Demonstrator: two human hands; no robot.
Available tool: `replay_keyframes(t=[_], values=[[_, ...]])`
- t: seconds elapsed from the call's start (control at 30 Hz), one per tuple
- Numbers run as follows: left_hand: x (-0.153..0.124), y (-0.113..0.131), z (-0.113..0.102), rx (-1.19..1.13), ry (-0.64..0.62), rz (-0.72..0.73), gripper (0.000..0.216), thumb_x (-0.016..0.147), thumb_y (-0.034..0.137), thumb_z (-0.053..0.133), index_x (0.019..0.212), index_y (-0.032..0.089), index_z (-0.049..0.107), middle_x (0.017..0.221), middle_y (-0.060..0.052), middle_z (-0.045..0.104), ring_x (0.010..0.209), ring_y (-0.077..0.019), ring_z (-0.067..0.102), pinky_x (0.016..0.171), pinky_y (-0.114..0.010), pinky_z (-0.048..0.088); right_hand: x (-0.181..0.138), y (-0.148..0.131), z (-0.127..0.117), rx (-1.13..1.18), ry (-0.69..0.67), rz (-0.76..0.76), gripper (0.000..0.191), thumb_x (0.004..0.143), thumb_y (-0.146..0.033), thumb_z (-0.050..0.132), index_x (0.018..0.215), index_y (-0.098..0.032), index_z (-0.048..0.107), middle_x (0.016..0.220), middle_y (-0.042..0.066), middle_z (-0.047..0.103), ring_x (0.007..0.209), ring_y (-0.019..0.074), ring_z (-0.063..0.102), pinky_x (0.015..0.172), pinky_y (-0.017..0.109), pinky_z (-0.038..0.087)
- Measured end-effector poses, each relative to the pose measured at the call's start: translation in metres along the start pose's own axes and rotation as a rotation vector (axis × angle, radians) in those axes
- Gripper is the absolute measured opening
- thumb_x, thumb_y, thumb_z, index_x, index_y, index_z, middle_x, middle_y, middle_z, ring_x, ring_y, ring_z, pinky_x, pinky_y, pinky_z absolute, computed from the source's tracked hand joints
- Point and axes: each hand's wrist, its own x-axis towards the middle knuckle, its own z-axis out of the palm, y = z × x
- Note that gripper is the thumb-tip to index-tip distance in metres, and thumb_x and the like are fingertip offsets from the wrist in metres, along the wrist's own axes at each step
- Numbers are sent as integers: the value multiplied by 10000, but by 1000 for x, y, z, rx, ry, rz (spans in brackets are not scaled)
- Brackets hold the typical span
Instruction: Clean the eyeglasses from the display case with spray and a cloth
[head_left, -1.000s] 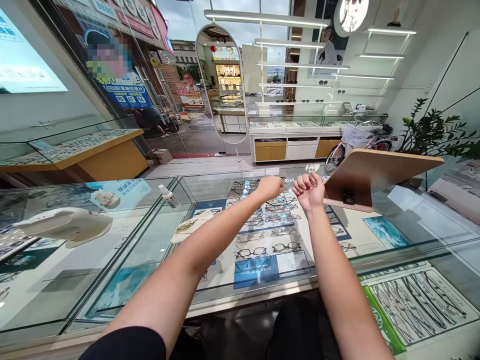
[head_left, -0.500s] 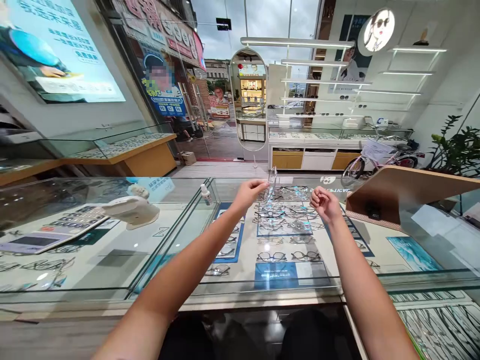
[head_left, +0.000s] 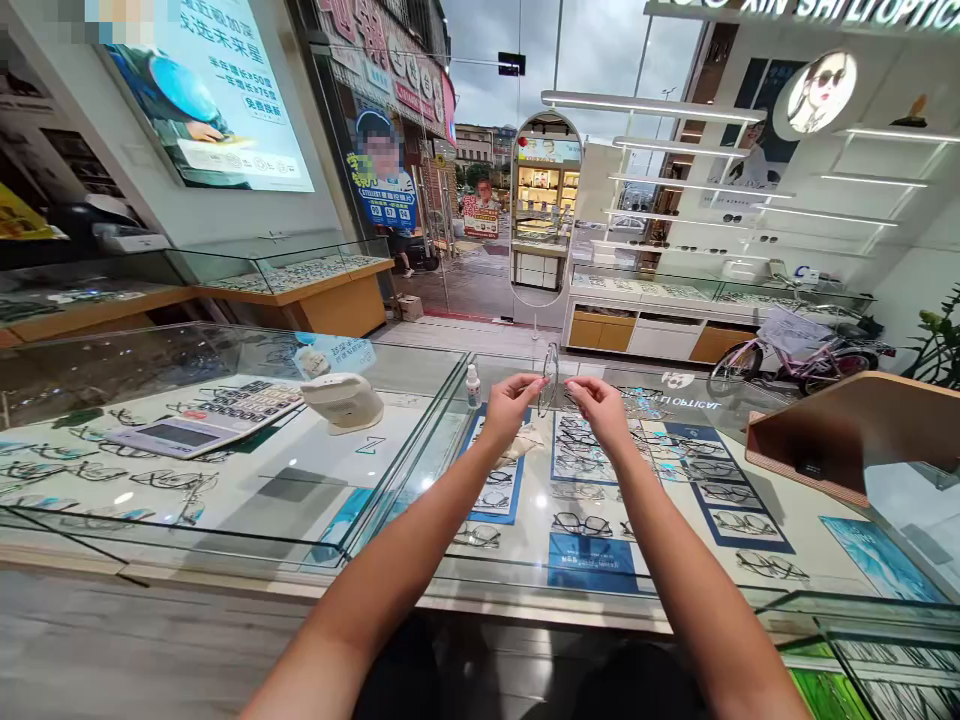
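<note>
A pair of thin-framed eyeglasses (head_left: pixel 550 382) is held up edge-on above the glass counter. My left hand (head_left: pixel 516 408) pinches it between thumb and fingertips on its left side. Just right of the frame is my right hand (head_left: pixel 602 408), its thumb and fingers pinched together close to the lenses. Whatever those right fingertips grip, if anything, is too small to make out. Below both hands, several eyeglasses (head_left: pixel 582 524) lie in rows inside the counter. A small white bottle (head_left: pixel 473 386) stands left of my left hand.
A white rounded device (head_left: pixel 342 403) and a large calculator (head_left: pixel 184 428) are on the left counter. At right, a wooden panel (head_left: pixel 847 430) rises from the glass. An oval mirror (head_left: pixel 546 210), a bicycle (head_left: pixel 795 350) and wall shelves (head_left: pixel 697 185) stand beyond.
My right hand has moved left, from well apart to right beside the eyeglasses. My left hand still pinches them. The view has swung left.
</note>
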Motion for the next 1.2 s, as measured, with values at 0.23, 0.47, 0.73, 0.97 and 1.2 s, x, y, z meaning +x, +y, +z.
replay_keyframes(t=[0.23,0.47,0.73,0.97,1.2], values=[[-2,-3,-9,-79,-38,-41,408,741,544,894,914,186,805,1001,-84,835,1034,-245,761,1034,-400,559,-16,13,16,-103,18,-76,223,868,-484,832,976,-290,820,605,-46,427,588,149,347,537,289,322],[-8,1,-5,-60,-100,-50,387,784,537,878,940,188,821,1059,-101,839,1082,-268,766,1044,-415,566,-18,23,11,-80,7,-70,219,880,-493,823,924,-278,809,631,-31,480,601,154,373,556,305,297],[-6,-6,-6,-35,-124,-56,400,779,541,889,937,182,812,1034,-92,829,1033,-250,752,1000,-388,562,-16,21,8,-96,0,-66,279,872,-526,812,871,-251,765,641,-32,477,602,147,371,561,302,286],[1,-13,-13,2,-94,-1,352,855,540,817,929,204,743,1042,-76,821,1073,-241,742,998,-371,527,-13,15,-5,-269,99,-70,327,937,-547,702,931,-220,703,572,-53,548,523,138,447,553,297,343],[4,-17,-19,149,-100,49,272,932,478,723,947,207,733,1053,-70,817,1021,-217,713,929,-340,504,-11,12,-18,-470,328,-204,326,1012,-499,610,1114,-214,729,857,44,795,599,164,586,604,314,456]])
